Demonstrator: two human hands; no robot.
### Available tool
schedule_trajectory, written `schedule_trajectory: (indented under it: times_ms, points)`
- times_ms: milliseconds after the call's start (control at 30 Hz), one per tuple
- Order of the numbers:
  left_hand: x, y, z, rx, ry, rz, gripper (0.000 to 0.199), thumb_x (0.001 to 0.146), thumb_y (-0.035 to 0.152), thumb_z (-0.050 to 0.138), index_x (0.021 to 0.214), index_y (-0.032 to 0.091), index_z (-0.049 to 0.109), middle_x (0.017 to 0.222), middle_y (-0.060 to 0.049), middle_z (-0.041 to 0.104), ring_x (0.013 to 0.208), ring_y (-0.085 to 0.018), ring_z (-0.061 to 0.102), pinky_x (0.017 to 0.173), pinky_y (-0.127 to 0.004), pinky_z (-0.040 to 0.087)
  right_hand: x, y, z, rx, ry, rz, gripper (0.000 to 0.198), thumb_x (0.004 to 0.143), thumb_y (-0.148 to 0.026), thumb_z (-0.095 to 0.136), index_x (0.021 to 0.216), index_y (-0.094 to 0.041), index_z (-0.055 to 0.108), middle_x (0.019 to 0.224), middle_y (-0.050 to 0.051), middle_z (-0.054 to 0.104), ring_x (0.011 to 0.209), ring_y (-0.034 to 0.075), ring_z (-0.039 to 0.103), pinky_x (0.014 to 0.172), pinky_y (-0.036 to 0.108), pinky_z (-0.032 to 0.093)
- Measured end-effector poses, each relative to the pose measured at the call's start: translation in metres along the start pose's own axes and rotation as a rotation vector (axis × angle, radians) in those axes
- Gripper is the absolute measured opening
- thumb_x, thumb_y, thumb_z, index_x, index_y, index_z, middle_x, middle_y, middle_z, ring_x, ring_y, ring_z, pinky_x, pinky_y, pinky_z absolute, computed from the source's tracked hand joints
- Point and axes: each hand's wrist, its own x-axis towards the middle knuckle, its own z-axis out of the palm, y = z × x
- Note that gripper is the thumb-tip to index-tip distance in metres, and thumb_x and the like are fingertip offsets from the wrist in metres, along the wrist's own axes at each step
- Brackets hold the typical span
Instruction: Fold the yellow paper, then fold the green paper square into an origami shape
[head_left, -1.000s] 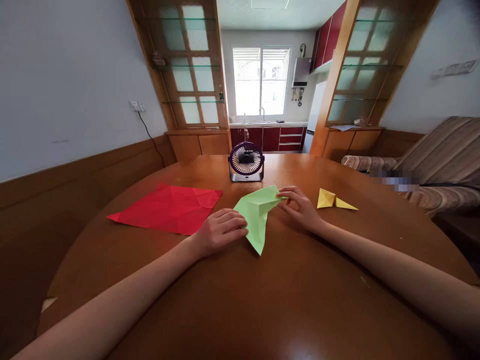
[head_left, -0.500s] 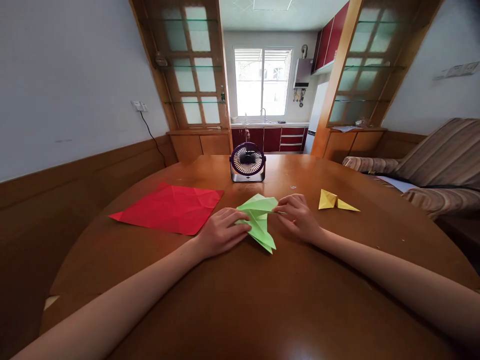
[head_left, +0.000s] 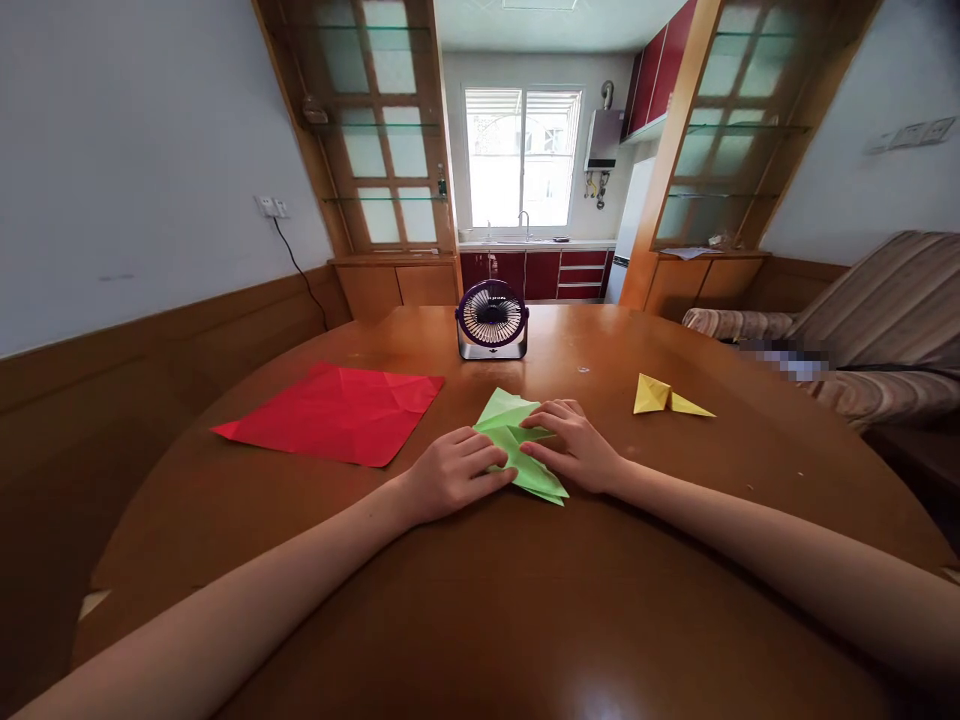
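A folded sheet of light green paper [head_left: 498,408] lies on the table in front of me, its pointed lower end turned toward me and to the right. My left hand [head_left: 454,470] holds down its left edge, with the fingers bent and the thumb along the lower side. From the right, my right hand [head_left: 574,440] rests on the paper, its fingers stretched out and the thumb apart from them. The fingers of both hands cover parts of the folds.
On the wooden table [head_left: 480,600], a creased red paper sheet [head_left: 337,415] lies to the left. A yellow folded paper piece [head_left: 664,396] stands to the right. Behind the green paper is a small fan [head_left: 492,318]. A striped armchair [head_left: 877,310] stands beyond the table's right edge.
My right hand has moved left, from pinching a raised flap at the right to lying on the paper. That flap is down now, and the lower tip has swung slightly right.
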Motion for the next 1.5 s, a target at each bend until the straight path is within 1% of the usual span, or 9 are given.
schedule_trajectory:
  times_ms: [167, 333, 433, 500, 667, 867, 1000, 1333, 1500]
  points:
    - [0.002, 0.0, 0.0, -0.013, 0.001, 0.039, 0.01, 0.091, 0.012, 0.058, 0.099, 0.017, 0.061, 0.076, 0.0, 0.066, 0.068, -0.013, 0.059, 0.065, -0.027, 0.044, 0.005, 0.0, 0.009, 0.024, 0.046, 0.014, 0.019, 0.088, -0.038, 0.063, 0.096, -0.02, 0.063, 0.095, 0.005, 0.066, 0.096, 0.021, 0.06, 0.092, 0.041, 0.041]
    - [0.003, 0.0, 0.001, -0.013, -0.002, 0.071, 0.009, 0.089, 0.012, 0.061, 0.097, 0.017, 0.062, 0.073, 0.0, 0.065, 0.066, -0.013, 0.059, 0.063, -0.027, 0.043, 0.006, 0.0, 0.015, 0.004, 0.12, -0.048, 0.006, 0.085, -0.024, 0.062, 0.088, -0.021, 0.064, 0.087, 0.003, 0.066, 0.088, 0.02, 0.059, 0.089, 0.04, 0.043]
    - [0.002, 0.0, -0.002, -0.08, 0.005, 0.019, 0.014, 0.089, 0.027, 0.065, 0.099, 0.018, 0.063, 0.077, -0.001, 0.066, 0.068, -0.013, 0.06, 0.065, -0.027, 0.045, 0.004, -0.001, 0.015, -0.049, 0.14, -0.129, 0.007, 0.086, -0.02, 0.057, 0.085, -0.022, 0.064, 0.081, 0.002, 0.066, 0.084, 0.019, 0.058, 0.092, 0.041, 0.043]
    - [0.0, 0.0, -0.004, -0.154, 0.028, -0.091, 0.022, 0.089, 0.036, 0.064, 0.103, 0.019, 0.064, 0.083, -0.004, 0.066, 0.073, -0.015, 0.061, 0.068, -0.029, 0.047, 0.003, -0.002, 0.013, -0.086, 0.153, -0.166, 0.01, 0.088, -0.019, 0.056, 0.086, -0.023, 0.065, 0.081, 0.002, 0.066, 0.083, 0.019, 0.058, 0.093, 0.041, 0.042]
    - [-0.007, -0.005, -0.005, -0.283, 0.178, -0.587, 0.016, 0.091, 0.027, 0.06, 0.101, 0.02, 0.069, 0.088, -0.005, 0.063, 0.081, -0.015, 0.061, 0.072, -0.028, 0.051, -0.002, -0.003, 0.007, -0.188, 0.226, -0.193, 0.011, 0.089, -0.021, 0.057, 0.09, -0.022, 0.068, 0.083, 0.004, 0.064, 0.079, 0.019, 0.055, 0.081, 0.037, 0.044]
    - [-0.008, -0.01, 0.002, -0.737, 0.106, -1.065, 0.025, 0.085, 0.039, 0.067, 0.097, 0.017, 0.071, 0.084, -0.006, 0.068, 0.072, -0.014, 0.064, 0.059, -0.023, 0.053, -0.004, -0.001, 0.005, -0.286, 0.244, -0.262, 0.011, 0.089, -0.019, 0.057, 0.091, -0.022, 0.067, 0.08, 0.003, 0.063, 0.075, 0.017, 0.054, 0.077, 0.035, 0.044]
    - [-0.006, -0.008, 0.004, -1.065, 0.114, -1.324, 0.037, 0.074, 0.044, 0.076, 0.097, 0.015, 0.071, 0.086, -0.007, 0.072, 0.074, -0.018, 0.068, 0.063, -0.029, 0.058, -0.005, 0.002, 0.006, -0.313, 0.22, -0.293, 0.013, 0.09, -0.018, 0.055, 0.091, -0.025, 0.066, 0.079, 0.002, 0.062, 0.074, 0.017, 0.053, 0.076, 0.035, 0.042]
    - [-0.005, -0.008, 0.007, -1.36, 0.247, -1.612, 0.033, 0.065, 0.034, 0.085, 0.089, 0.014, 0.074, 0.091, -0.01, 0.075, 0.075, -0.019, 0.072, 0.069, -0.032, 0.061, -0.005, 0.002, 0.003, -0.312, 0.239, -0.353, 0.011, 0.09, -0.018, 0.056, 0.09, -0.026, 0.064, 0.079, 0.001, 0.065, 0.072, 0.016, 0.055, 0.075, 0.036, 0.045]
    - [-0.007, -0.009, 0.008, -1.42, 0.254, -1.609, 0.035, 0.069, 0.033, 0.083, 0.097, 0.014, 0.074, 0.093, -0.01, 0.074, 0.075, -0.017, 0.071, 0.068, -0.028, 0.061, -0.005, 0.001, 0.003, -0.283, 0.314, -0.368, 0.011, 0.088, -0.016, 0.058, 0.091, -0.024, 0.064, 0.079, 0.002, 0.064, 0.072, 0.016, 0.055, 0.074, 0.035, 0.046]
